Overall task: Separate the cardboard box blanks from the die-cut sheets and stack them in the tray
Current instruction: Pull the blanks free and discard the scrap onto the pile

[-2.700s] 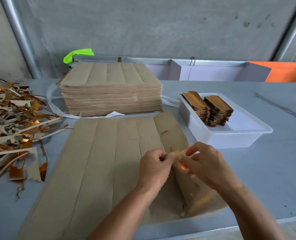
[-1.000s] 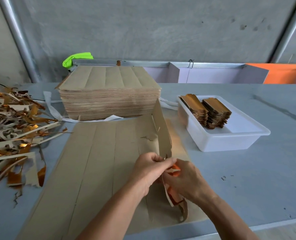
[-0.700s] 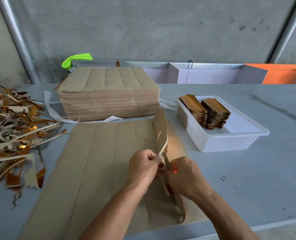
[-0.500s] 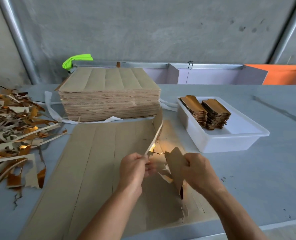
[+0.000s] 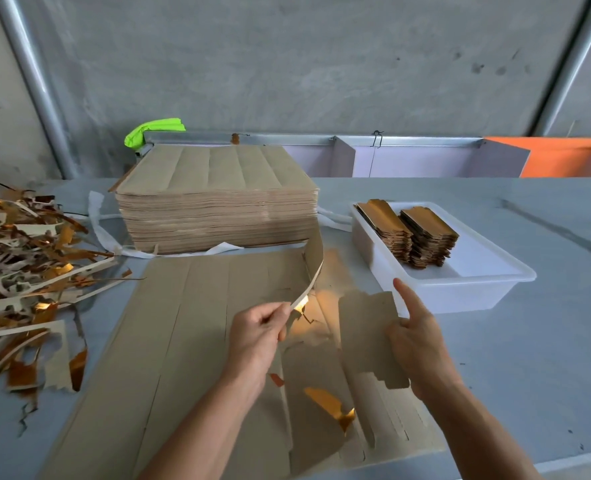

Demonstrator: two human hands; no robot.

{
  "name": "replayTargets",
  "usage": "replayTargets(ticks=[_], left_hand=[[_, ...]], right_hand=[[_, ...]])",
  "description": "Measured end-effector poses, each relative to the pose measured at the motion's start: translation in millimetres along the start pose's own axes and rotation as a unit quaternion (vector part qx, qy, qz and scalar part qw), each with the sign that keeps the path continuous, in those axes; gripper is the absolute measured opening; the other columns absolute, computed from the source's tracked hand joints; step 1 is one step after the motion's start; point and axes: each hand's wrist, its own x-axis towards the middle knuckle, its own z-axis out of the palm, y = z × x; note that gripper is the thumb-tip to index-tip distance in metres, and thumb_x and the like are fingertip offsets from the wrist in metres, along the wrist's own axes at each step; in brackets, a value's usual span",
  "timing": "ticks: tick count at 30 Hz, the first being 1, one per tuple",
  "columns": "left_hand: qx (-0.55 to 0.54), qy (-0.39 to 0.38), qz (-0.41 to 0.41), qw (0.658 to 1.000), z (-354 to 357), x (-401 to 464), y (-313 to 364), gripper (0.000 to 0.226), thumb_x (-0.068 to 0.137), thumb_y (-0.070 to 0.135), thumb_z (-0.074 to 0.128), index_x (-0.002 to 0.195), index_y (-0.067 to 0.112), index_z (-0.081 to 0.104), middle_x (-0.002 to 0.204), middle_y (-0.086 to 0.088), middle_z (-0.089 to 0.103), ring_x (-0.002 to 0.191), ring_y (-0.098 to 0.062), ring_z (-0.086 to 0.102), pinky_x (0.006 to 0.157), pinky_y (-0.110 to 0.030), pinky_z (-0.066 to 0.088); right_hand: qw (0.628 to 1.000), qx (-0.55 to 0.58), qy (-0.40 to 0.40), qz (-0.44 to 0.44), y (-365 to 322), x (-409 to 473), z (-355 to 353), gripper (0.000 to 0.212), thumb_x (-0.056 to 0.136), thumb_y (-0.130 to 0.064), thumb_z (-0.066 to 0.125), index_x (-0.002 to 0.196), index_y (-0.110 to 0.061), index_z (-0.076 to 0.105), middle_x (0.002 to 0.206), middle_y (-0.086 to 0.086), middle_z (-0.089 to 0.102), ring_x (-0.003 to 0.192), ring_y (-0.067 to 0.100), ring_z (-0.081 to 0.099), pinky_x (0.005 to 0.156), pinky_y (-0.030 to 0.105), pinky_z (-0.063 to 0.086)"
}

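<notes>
Your two hands pull a box blank away from the die-cut sheet at lower centre of the frame.

Your right hand [image 5: 417, 344] grips the freed box blank [image 5: 370, 337], index finger pointing up, just right of the die-cut sheet [image 5: 183, 341] lying flat on the tabletop [image 5: 546, 341]. Your left hand [image 5: 256, 336] pinches a curling waste strip [image 5: 313, 271] that rises from the sheet's right edge. At right of centre, the white tray [image 5: 477, 289] holds two stacks of blanks [image 5: 411, 233]. A tall pile of sheets [image 5: 214, 199] stands behind, at upper centre. Scrap trimmings [image 5: 20, 265] lie heaped at the left edge.
</notes>
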Motion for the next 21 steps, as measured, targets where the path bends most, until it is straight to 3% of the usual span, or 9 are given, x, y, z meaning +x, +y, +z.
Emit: replayTargets(ticks=[4, 7, 9, 11, 14, 15, 18, 21], left_hand=[[0.06, 0.005, -0.018, 0.998, -2, 7, -4, 0.031, 0.093, 0.008, 0.054, 0.066, 0.015, 0.064, 0.048, 0.007, 0.052, 0.047, -0.006, 0.043, 0.047, -0.019, 0.033], [0.035, 0.017, -0.035, 0.999, -3, 12, -4, 0.028, 0.095, 0.001, 0.047, 0.072, 0.01, 0.06, 0.059, -0.004, 0.057, 0.046, -0.01, 0.041, 0.045, -0.02, 0.031], [0.011, 0.017, -0.036, 0.999, -4, 12, 0, 0.025, 0.095, -0.003, 0.045, 0.083, 0.013, 0.06, 0.071, -0.003, 0.065, 0.049, -0.006, 0.045, 0.045, -0.016, 0.034], [0.02, 0.003, -0.035, 0.999, -5, 12, 1, 0.031, 0.096, -0.002, 0.044, 0.09, 0.022, 0.062, 0.08, 0.004, 0.068, 0.07, -0.005, 0.056, 0.064, -0.02, 0.043], [0.039, -0.006, -0.032, 0.999, -5, 12, 2, 0.04, 0.096, 0.0, 0.044, 0.077, 0.027, 0.067, 0.082, 0.008, 0.069, 0.089, -0.006, 0.058, 0.084, -0.025, 0.043], [0.04, -0.004, -0.031, 0.999, -5, 11, 2, 0.039, 0.095, 0.001, 0.046, 0.076, 0.027, 0.067, 0.081, 0.01, 0.068, 0.087, -0.004, 0.058, 0.081, -0.022, 0.044], [0.054, -0.009, -0.016, 0.998, -6, 12, 1, 0.028, 0.093, 0.006, 0.05, 0.087, 0.024, 0.071, 0.075, 0.018, 0.066, 0.07, 0.008, 0.056, 0.058, -0.01, 0.04], [0.054, -0.016, -0.001, 0.998, -8, 14, -2, 0.019, 0.092, 0.018, 0.055, 0.083, 0.02, 0.072, 0.049, 0.019, 0.056, 0.044, 0.007, 0.048, 0.042, -0.008, 0.033]], right_hand=[[1.0, -0.016, -0.012, -0.017, -5, 0, 6, 0.028, 0.099, -0.011, 0.044, 0.112, -0.03, 0.06, 0.114, 0.006, 0.05, 0.078, 0.029, 0.057, 0.045, 0.036, 0.054], [0.984, -0.138, 0.046, -0.1, -7, 5, 11, 0.033, 0.096, -0.004, 0.046, 0.119, -0.018, 0.065, 0.106, 0.0, 0.056, 0.075, 0.02, 0.056, 0.065, 0.041, 0.057], [0.963, -0.21, 0.07, -0.153, -14, 8, 18, 0.033, 0.094, 0.0, 0.045, 0.113, -0.013, 0.068, 0.097, 0.003, 0.067, 0.077, 0.022, 0.059, 0.074, 0.039, 0.055], [0.949, -0.257, 0.061, -0.17, -19, 12, 29, 0.032, 0.088, 0.006, 0.042, 0.096, -0.008, 0.069, 0.08, 0.006, 0.065, 0.07, 0.024, 0.059, 0.064, 0.034, 0.051], [0.937, -0.297, 0.035, -0.18, -23, 21, 48, 0.024, 0.085, 0.003, 0.041, 0.071, -0.01, 0.054, 0.065, -0.001, 0.048, 0.066, 0.024, 0.05, 0.051, 0.023, 0.035], [0.936, -0.297, 0.023, -0.187, -23, 24, 55, 0.022, 0.087, -0.002, 0.043, 0.071, -0.012, 0.053, 0.068, -0.001, 0.051, 0.069, 0.023, 0.052, 0.053, 0.021, 0.036], [0.948, -0.263, -0.01, -0.18, -23, 29, 74, 0.018, 0.092, -0.021, 0.052, 0.102, -0.015, 0.066, 0.094, 0.001, 0.064, 0.078, 0.015, 0.058, 0.064, 0.017, 0.045], [0.952, -0.243, -0.028, -0.183, -25, 29, 84, 0.02, 0.088, -0.036, 0.06, 0.093, -0.018, 0.068, 0.077, -0.005, 0.06, 0.061, 0.007, 0.05, 0.048, 0.008, 0.031]])
